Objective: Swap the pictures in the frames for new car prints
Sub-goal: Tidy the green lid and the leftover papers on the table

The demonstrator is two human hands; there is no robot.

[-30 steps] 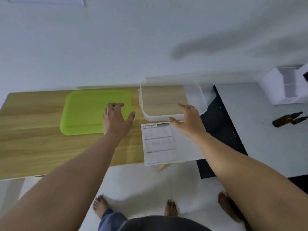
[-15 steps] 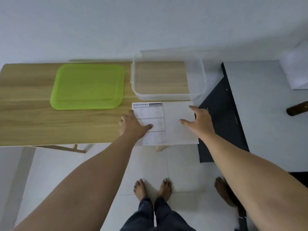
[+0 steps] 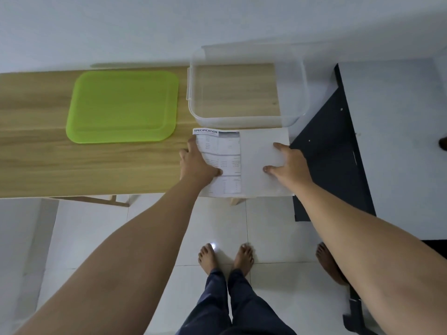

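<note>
A white sheet of paper [image 3: 251, 151] lies at the right end of the wooden table [image 3: 84, 170], its left half printed with a table headed "SPECIFICATION", its right half blank. My left hand [image 3: 197, 164] rests flat on the sheet's left edge, fingers spread, thumb on the print. On the blank right half lies my right hand [image 3: 287, 163], fingers apart and pressing down. Neither hand grips anything. No picture frame or car print is in view.
A clear plastic box [image 3: 246, 117] stands just behind the paper. To its left lies a lime green lid [image 3: 123, 106]. A black panel [image 3: 331, 151] and a pale surface sit right of the table. Another person's bare foot [image 3: 327, 262] stands on the white tiled floor.
Both hands have come back from the box and lid and settled onto the paper. The view has tilted down, showing more floor and my feet.
</note>
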